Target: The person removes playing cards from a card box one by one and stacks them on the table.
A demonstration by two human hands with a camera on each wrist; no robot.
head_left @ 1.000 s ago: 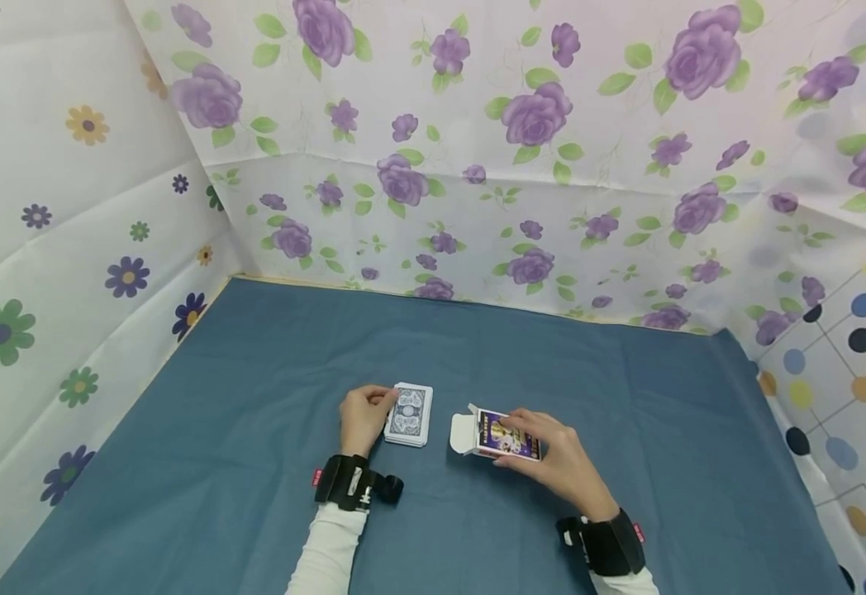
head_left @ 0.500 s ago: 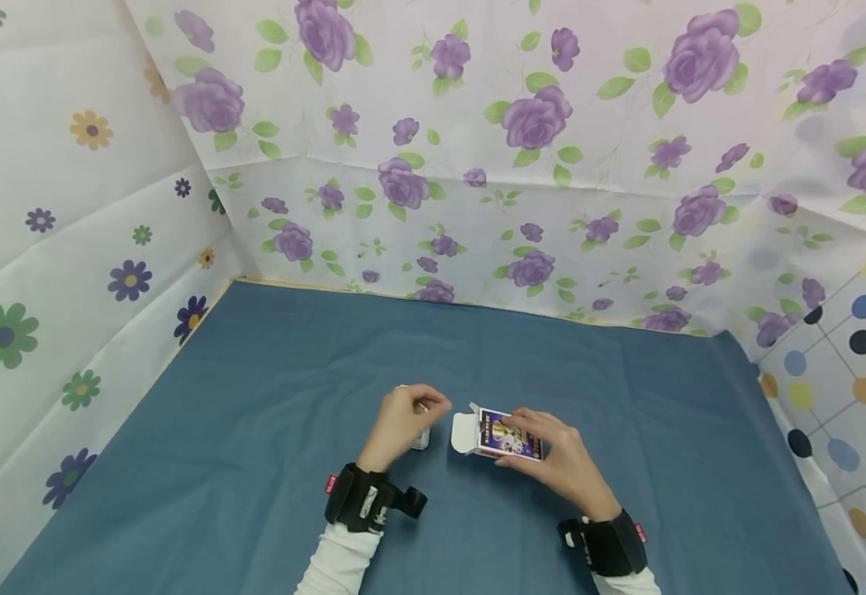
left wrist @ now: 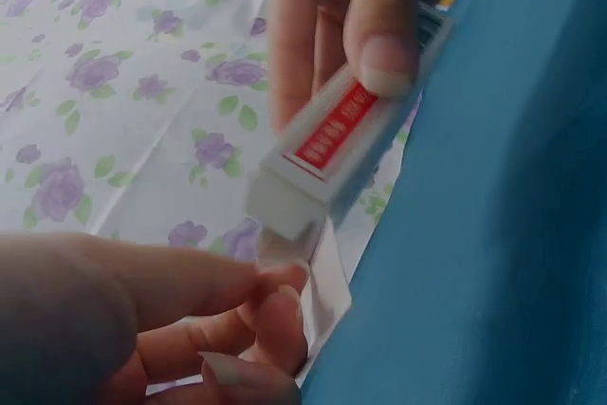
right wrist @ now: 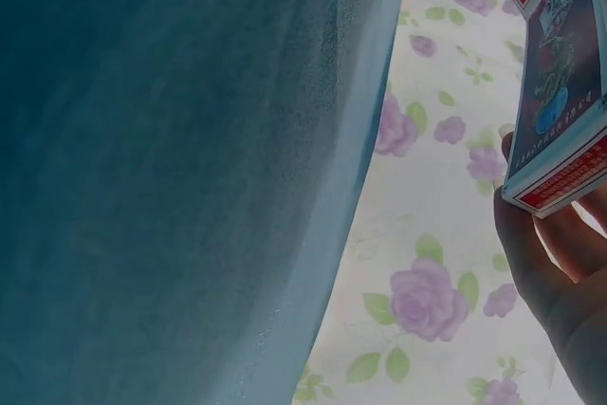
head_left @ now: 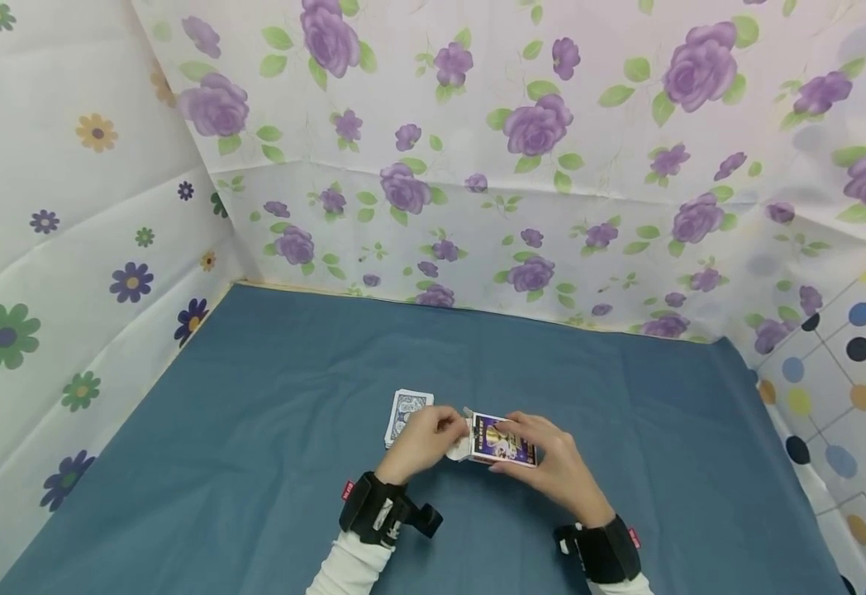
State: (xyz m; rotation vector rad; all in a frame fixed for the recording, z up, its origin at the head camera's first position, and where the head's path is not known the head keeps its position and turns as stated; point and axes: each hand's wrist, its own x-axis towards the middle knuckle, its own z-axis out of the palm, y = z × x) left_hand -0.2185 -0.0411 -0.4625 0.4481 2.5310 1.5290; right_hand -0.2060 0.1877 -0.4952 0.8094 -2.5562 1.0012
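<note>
My right hand (head_left: 558,467) grips a purple-faced playing card box (head_left: 503,440), thumb along one narrow side and fingers on the other. The box's white end flap (head_left: 460,446) stands out toward the left. My left hand (head_left: 420,442) has curled fingers on that flap; in the left wrist view its fingertips (left wrist: 275,282) pinch at the white flap (left wrist: 327,291), partly hiding it. A deck of playing cards (head_left: 406,409) lies face down just beyond the left hand, which covers its near right part. The right wrist view shows the box (right wrist: 560,73) above my right fingers (right wrist: 522,234).
A blue cloth (head_left: 292,397) covers the table. Behind it hangs a white curtain with purple roses (head_left: 403,186). Patterned sheets close off the left (head_left: 46,273) and right sides. Black camera straps (head_left: 377,511) sit on both wrists.
My left hand has left the side of the deck, passed over it to the right, and reached the box's flap. The right hand keeps its grip on the box, almost unmoved.
</note>
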